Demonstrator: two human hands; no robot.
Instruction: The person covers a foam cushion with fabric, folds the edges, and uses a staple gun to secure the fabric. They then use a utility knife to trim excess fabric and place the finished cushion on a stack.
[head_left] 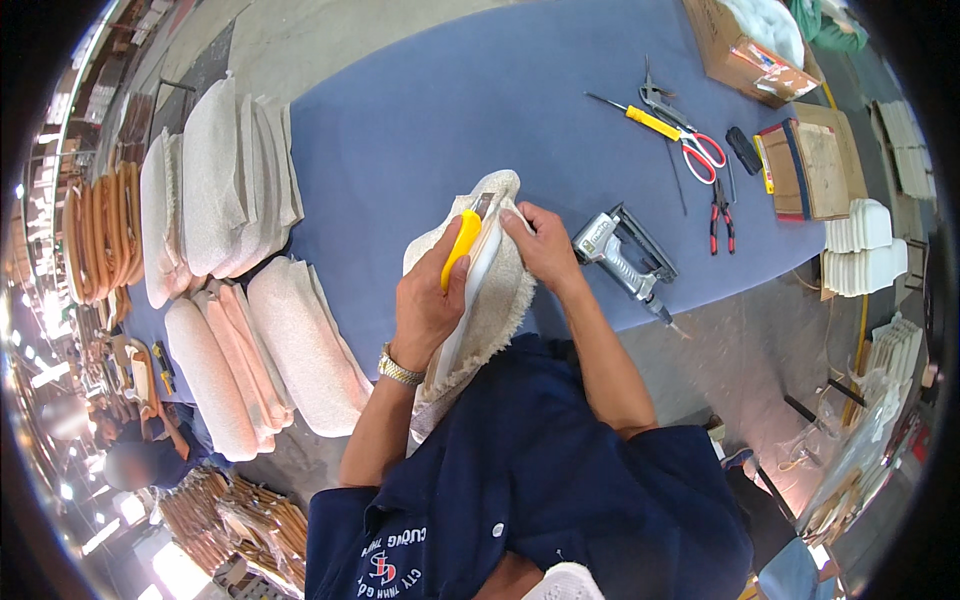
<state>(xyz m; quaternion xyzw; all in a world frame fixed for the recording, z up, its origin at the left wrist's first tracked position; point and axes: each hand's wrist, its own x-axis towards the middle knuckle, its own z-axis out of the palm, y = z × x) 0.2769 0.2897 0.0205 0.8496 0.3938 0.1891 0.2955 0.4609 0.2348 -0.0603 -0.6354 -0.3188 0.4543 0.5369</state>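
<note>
A light grey, fuzzy fabric-covered pad (512, 290) stands tilted against my body at the table's near edge, its frayed fabric edge and a white strip along its middle facing up. My left hand (425, 310), with a metal watch on its wrist, is closed round a yellow utility knife (462, 248). The knife's metal end points away from me, close to the pad's far end. My right hand (543, 248) grips the pad's right side near that end, its thumb on the fabric by the white strip. The blade's exact contact with the fabric cannot be made out.
Right of my hand lies a silver staple gun (625, 255) on the blue-covered table (420, 110). Beyond are red-handled pliers (721, 225), scissors (702, 155), a yellow-handled screwdriver (652, 121) and a cardboard box (745, 60). Stacked fabric-covered pads (215, 180) stand left; another person (165, 450) is lower left.
</note>
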